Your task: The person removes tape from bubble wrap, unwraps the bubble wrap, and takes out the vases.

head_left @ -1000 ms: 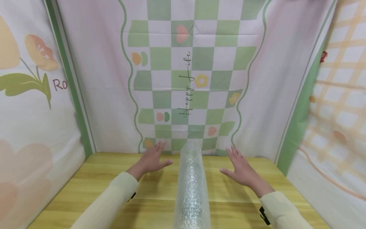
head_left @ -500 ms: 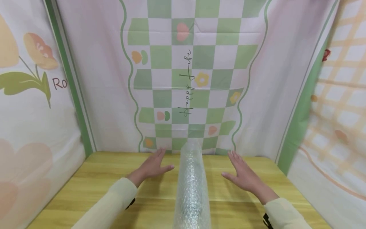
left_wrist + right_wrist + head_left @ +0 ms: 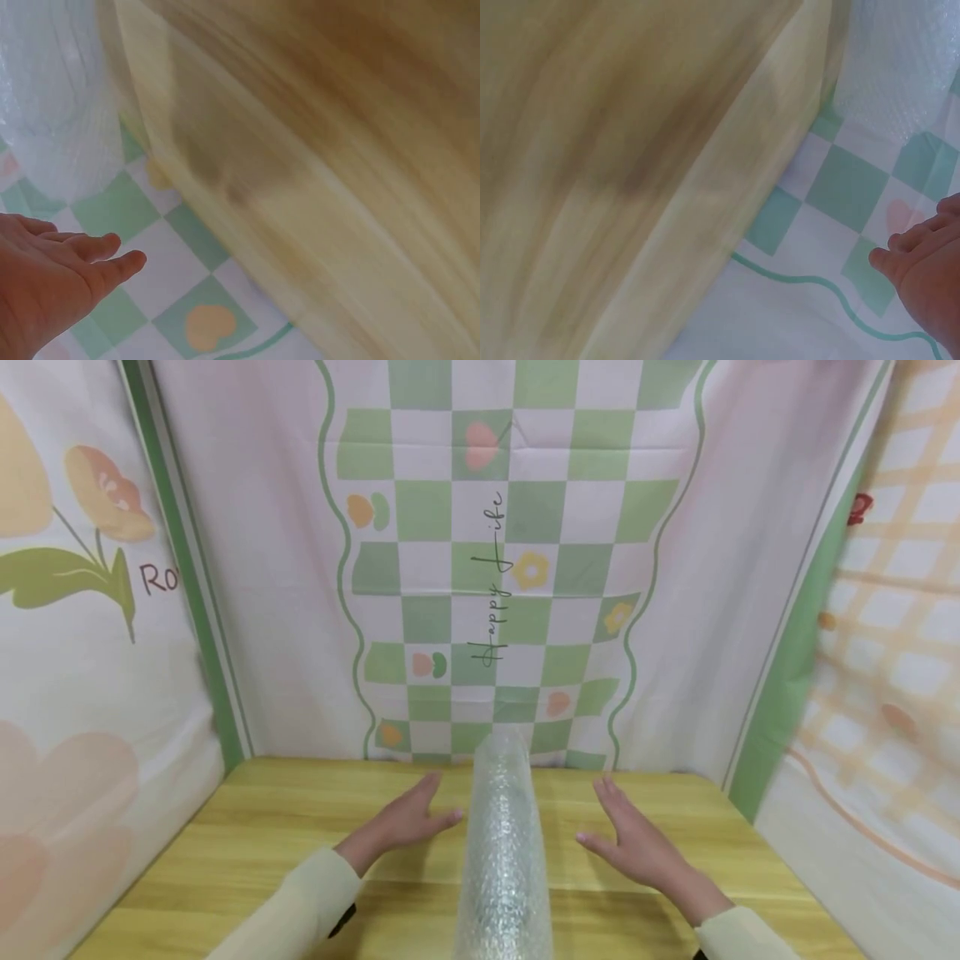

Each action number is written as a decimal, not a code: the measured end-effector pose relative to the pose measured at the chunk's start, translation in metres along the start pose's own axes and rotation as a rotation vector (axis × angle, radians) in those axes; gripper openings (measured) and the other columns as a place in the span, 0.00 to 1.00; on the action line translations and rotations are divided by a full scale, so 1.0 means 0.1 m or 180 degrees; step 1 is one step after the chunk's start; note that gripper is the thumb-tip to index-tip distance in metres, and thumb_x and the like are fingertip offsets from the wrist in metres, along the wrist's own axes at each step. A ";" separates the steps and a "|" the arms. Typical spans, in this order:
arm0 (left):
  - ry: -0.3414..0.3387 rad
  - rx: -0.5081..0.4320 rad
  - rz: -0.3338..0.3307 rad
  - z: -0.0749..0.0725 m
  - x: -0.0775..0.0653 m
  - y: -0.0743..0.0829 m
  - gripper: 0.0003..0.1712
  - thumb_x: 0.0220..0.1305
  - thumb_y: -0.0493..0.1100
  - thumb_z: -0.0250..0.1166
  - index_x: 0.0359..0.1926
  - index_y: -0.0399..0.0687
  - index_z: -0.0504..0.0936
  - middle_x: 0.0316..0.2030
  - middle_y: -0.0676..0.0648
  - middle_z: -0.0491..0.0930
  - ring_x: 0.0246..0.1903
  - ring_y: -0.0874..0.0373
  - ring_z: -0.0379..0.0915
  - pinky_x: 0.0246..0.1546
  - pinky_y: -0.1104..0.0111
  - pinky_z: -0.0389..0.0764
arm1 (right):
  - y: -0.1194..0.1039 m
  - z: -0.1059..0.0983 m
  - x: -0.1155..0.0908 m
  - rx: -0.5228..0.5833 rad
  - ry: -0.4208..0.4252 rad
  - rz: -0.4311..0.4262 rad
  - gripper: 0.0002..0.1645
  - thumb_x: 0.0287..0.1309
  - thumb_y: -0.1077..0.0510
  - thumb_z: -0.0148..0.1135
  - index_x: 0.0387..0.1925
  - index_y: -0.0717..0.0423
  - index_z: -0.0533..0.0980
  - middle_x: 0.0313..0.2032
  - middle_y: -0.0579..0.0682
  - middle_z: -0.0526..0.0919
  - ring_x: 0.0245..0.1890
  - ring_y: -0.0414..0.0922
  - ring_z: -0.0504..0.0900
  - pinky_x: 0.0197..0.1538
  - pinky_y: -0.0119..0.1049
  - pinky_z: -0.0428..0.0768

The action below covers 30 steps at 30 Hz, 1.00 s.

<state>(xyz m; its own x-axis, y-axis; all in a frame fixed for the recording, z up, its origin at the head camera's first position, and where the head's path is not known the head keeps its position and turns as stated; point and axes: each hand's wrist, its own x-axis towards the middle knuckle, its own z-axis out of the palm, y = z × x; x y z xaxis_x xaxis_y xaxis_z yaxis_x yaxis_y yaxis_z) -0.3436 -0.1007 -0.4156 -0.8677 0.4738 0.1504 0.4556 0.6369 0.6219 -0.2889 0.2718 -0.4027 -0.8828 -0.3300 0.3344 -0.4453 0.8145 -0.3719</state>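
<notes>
A long roll of clear bubble wrap (image 3: pixel 504 852) lies lengthwise on the wooden table (image 3: pixel 300 802), pointing away from the person. To its left is the left hand (image 3: pixel 405 817), thumb spread toward the roll and apart from it. The right hand (image 3: pixel 637 843) is on the other side, farther from the roll, with its fingers extended and holding nothing. In the left wrist view, part of the bubble wrap (image 3: pixel 56 97) shows above the left hand (image 3: pixel 52 277). The right wrist view has the bubble wrap (image 3: pixel 900 67) at its upper right, above the right hand (image 3: pixel 930 270).
A green and white checkered cloth (image 3: pixel 480 568) hangs behind the table. Patterned cloths stand at the left side (image 3: pixel 82 693) and the right side (image 3: pixel 877 693), walling in the table.
Both hands have drawn back toward the person, lower in the head view, fingers still extended. The bubble wrap roll has stayed in place.
</notes>
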 end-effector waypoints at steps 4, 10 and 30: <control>-0.0057 -0.0063 -0.0039 0.08 -0.02 0.00 0.58 0.64 0.71 0.53 0.75 0.33 0.44 0.73 0.34 0.43 0.72 0.42 0.41 0.71 0.51 0.48 | -0.03 0.03 -0.05 0.0033 -0.0003 0.0018 0.55 0.62 0.36 0.58 0.72 0.69 0.49 0.72 0.69 0.45 0.69 0.68 0.50 0.67 0.65 0.53; -0.0051 -0.0035 -0.0030 0.16 -0.03 0.01 0.56 0.64 0.71 0.53 0.74 0.34 0.47 0.72 0.33 0.48 0.71 0.40 0.46 0.70 0.50 0.51 | -0.04 0.10 -0.09 0.0007 0.0047 0.0013 0.54 0.62 0.36 0.58 0.72 0.69 0.50 0.71 0.69 0.47 0.68 0.68 0.53 0.66 0.64 0.55; -0.0088 -0.0666 -0.0184 0.40 -0.09 0.08 0.52 0.65 0.69 0.54 0.71 0.30 0.56 0.65 0.29 0.63 0.57 0.37 0.71 0.55 0.48 0.75 | -0.22 0.26 -0.23 0.0368 0.0084 0.0053 0.50 0.62 0.41 0.62 0.72 0.67 0.54 0.70 0.65 0.55 0.66 0.65 0.60 0.65 0.59 0.59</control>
<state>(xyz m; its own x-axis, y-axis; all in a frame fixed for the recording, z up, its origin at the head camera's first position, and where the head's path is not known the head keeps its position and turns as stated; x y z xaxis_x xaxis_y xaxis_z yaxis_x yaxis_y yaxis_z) -0.3240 -0.0757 -0.4424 -0.8841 0.4585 0.0907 0.3517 0.5248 0.7752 -0.2625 0.2486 -0.4249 -0.8866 -0.3030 0.3494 -0.4463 0.7587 -0.4745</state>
